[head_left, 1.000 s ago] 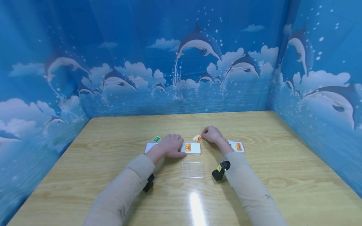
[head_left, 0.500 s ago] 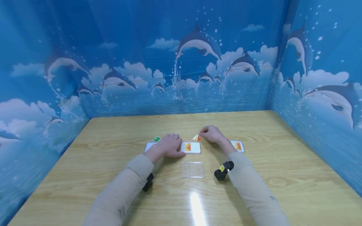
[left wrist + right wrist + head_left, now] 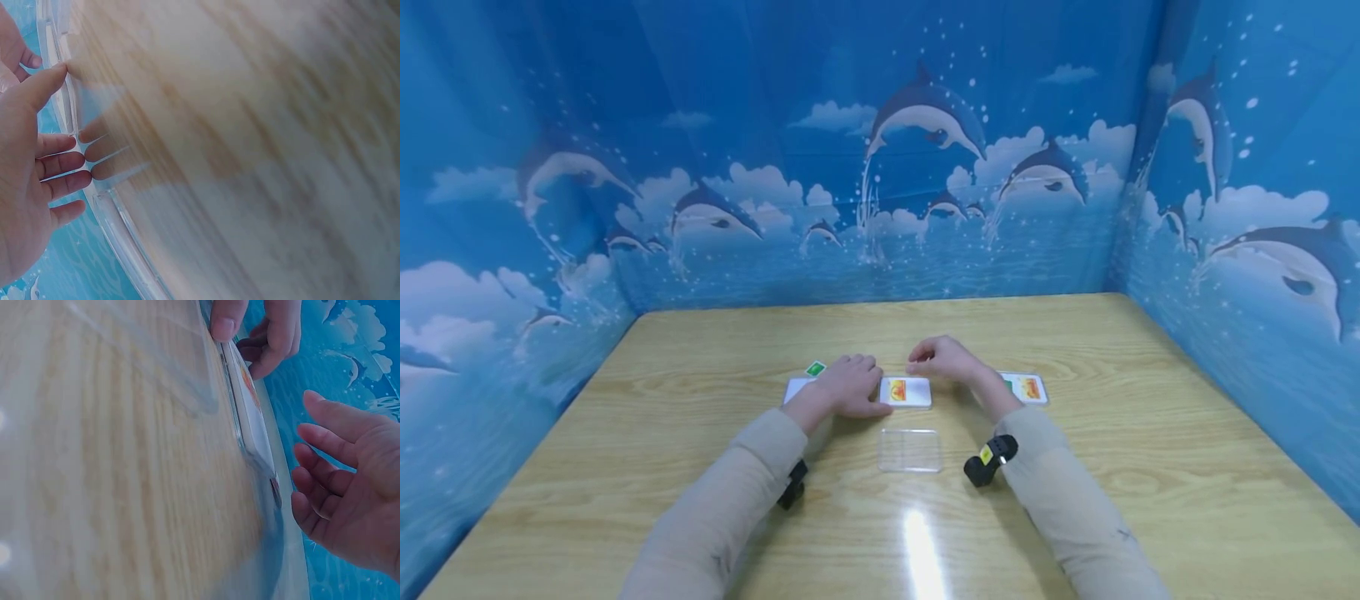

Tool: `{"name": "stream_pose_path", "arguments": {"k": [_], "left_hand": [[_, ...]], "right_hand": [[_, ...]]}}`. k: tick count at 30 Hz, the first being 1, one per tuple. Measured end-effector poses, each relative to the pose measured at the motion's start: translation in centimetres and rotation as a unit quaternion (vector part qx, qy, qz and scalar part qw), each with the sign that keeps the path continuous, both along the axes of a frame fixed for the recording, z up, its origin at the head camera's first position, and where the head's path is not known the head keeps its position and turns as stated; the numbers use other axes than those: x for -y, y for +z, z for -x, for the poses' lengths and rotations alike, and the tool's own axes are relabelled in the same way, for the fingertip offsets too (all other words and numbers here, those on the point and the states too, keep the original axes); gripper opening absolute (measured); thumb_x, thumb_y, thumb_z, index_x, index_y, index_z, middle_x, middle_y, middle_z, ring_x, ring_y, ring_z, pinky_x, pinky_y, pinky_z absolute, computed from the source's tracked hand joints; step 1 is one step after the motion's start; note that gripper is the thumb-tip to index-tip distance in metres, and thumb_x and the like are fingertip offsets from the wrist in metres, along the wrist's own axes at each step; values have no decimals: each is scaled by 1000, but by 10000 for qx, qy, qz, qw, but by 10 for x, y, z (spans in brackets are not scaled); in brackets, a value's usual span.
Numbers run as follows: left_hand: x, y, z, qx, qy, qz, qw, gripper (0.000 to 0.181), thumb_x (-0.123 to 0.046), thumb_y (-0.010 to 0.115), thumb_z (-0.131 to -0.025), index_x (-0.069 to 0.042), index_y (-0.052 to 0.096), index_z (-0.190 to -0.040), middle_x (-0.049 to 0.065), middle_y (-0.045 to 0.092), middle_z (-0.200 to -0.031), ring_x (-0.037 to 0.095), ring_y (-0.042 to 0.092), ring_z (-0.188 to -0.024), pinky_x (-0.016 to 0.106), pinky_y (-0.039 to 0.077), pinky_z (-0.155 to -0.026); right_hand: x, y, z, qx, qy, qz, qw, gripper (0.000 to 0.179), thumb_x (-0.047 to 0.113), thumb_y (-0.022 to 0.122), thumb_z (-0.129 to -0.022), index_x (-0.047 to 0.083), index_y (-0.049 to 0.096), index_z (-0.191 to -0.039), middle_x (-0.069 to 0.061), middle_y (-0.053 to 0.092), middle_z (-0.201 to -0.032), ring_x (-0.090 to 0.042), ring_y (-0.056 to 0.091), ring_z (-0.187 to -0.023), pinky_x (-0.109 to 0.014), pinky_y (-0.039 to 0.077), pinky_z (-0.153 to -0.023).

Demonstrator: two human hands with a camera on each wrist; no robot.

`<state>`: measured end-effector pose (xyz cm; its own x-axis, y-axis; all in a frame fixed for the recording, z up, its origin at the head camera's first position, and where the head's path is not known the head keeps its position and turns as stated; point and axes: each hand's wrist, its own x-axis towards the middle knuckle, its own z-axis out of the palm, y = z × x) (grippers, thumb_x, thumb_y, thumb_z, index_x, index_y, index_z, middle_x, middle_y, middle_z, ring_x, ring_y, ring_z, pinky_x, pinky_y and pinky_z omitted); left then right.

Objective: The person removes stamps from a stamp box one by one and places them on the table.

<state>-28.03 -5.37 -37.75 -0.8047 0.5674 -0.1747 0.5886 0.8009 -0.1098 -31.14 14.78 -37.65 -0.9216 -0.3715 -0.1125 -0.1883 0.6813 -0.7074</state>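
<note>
Three flat white cases in a row on the bench (image 3: 700, 392), short of its far edge: middle case (image 3: 913, 392) with an orange picture, left case (image 3: 797, 387) toward the bench's left edge, right case (image 3: 1030, 388) toward the right edge. Left hand (image 3: 852, 387) lies across the gap at the middle case's left end: thumb on its near edge, fingers spread, partly covering the left case. Right hand (image 3: 946, 360) is just off the middle case's far-right corner. Its fingers are loosely curved, thumb tip apart from them in the right wrist view. Right wrist overlaps the right case's left end. Small green card (image 3: 816, 368) sits just beyond the left case. Clear tray (image 3: 910, 451) on the near side of the middle case, apart from it. Dolphin curtain (image 3: 880, 208) behind the far edge.
</note>
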Motion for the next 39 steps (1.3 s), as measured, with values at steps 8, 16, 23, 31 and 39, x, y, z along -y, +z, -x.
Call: {"name": "stream_pose_path", "arguments": {"k": [8,16,23,31,39], "left_hand": [[0,-1,1,45,-6,5,10000,68,-65,47,-84,-8,56,-119,5,53,-105,19,48,-97,37,39,-92],[0,0,1,23,-24,45,10000,66,-65,47,-84,-8,56,-118,5,52,-104,19,49,-96,37,40,-91],[0,2,0,36,-24,7,10000,64,-64,48,-84,-9,57,-116,5,53,-105,19,48,-96,37,40,-90],[1,-1,2,19,-54,5,10000,66,-64,48,-84,-9,56,-118,5,53,-105,18,48,-95,37,40,-90],[1,-2,3,-8,-67,-2,10000,65,-64,48,-84,-9,56,-118,4,52,-104,18,47,-94,37,40,-89]], "right_hand": [[7,2,-6,-12,584,-203,9981,36,25,71,-81,5,63,-110,-4,60,-96,-18,53,-89,-32,44,-78],[13,-1,-7,16,845,-357,9958,40,22,74,-78,5,62,-111,-2,61,-95,-16,54,-89,-31,45,-82],[16,-2,-6,-55,979,-550,9937,47,23,76,-75,4,60,-114,-3,60,-100,-17,54,-93,-33,43,-85],[18,-5,-5,-303,1201,-782,9892,44,20,77,-74,2,61,-112,-5,60,-100,-19,53,-95,-36,42,-89],[20,-5,-4,-249,1056,-966,9894,44,22,78,-74,5,62,-111,-3,60,-102,-19,53,-97,-36,41,-91]]}}
